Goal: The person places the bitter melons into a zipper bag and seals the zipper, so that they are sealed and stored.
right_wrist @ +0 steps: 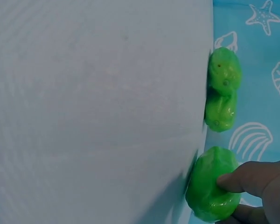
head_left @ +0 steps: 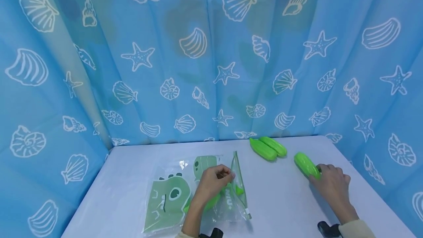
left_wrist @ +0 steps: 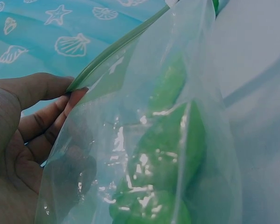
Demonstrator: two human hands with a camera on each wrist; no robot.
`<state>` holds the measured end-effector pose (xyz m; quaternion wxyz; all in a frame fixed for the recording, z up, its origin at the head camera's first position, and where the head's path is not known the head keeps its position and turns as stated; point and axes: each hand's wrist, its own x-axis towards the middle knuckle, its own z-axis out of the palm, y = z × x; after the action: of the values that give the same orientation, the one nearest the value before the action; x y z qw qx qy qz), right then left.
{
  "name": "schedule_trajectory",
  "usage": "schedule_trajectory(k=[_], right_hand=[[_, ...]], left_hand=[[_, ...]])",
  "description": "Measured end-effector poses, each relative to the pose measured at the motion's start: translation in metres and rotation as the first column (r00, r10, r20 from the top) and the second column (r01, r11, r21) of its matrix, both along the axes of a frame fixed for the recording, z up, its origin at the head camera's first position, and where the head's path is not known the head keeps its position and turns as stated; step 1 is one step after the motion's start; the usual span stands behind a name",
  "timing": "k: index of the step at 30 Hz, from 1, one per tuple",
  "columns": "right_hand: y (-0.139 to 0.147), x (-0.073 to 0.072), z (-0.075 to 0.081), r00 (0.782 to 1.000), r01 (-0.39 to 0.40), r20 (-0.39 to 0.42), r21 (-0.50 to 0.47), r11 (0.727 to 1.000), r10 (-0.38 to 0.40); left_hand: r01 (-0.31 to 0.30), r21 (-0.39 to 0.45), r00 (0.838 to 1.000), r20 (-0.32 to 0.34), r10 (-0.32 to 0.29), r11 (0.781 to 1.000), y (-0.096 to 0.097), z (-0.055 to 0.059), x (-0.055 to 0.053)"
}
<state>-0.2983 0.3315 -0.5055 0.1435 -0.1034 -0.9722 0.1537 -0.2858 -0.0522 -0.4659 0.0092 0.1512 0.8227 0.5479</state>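
Observation:
A clear zip bag printed with green dinosaurs lies on the table, its mouth facing right. My left hand pinches the bag's zip edge between thumb and fingertips, lifting that side, as the left wrist view shows. Bright green toy vegetables are inside, partly blurred by the plastic. Over on the right, my right hand grips the near end of a ribbed green toy cucumber, thumb on one side and fingers on the other. The cucumber appears to rest on the table; its near end is hidden by the hand.
Two more toy cucumbers lie side by side near the table's back edge. The white table is enclosed by a blue shell-print curtain at the back and sides. A green zip slider sits at the bag's near corner.

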Motion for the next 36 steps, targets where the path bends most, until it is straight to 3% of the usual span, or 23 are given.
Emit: schedule_trajectory(k=[13,22,30,36], right_hand=[[-0.013,0.016,0.020,0.996,-0.077,-0.053,-0.029,0.997,0.075],[-0.041,0.034,0.032,0.978,-0.194,-0.086,-0.038,0.980,0.190],[-0.070,0.046,0.040,0.941,-0.331,-0.087,-0.046,0.942,0.326],[-0.086,0.049,0.043,0.887,-0.454,-0.112,-0.046,0.890,0.447]], left_hand=[[-0.004,0.017,1.000,-0.004,0.004,1.000,-0.001,-0.003,0.003],[-0.011,0.019,1.000,0.013,0.011,1.000,-0.001,-0.003,0.003],[-0.018,0.013,1.000,0.011,0.018,1.000,0.000,-0.002,0.002],[-0.018,0.026,1.000,0.005,0.018,0.999,0.001,0.000,0.001]])
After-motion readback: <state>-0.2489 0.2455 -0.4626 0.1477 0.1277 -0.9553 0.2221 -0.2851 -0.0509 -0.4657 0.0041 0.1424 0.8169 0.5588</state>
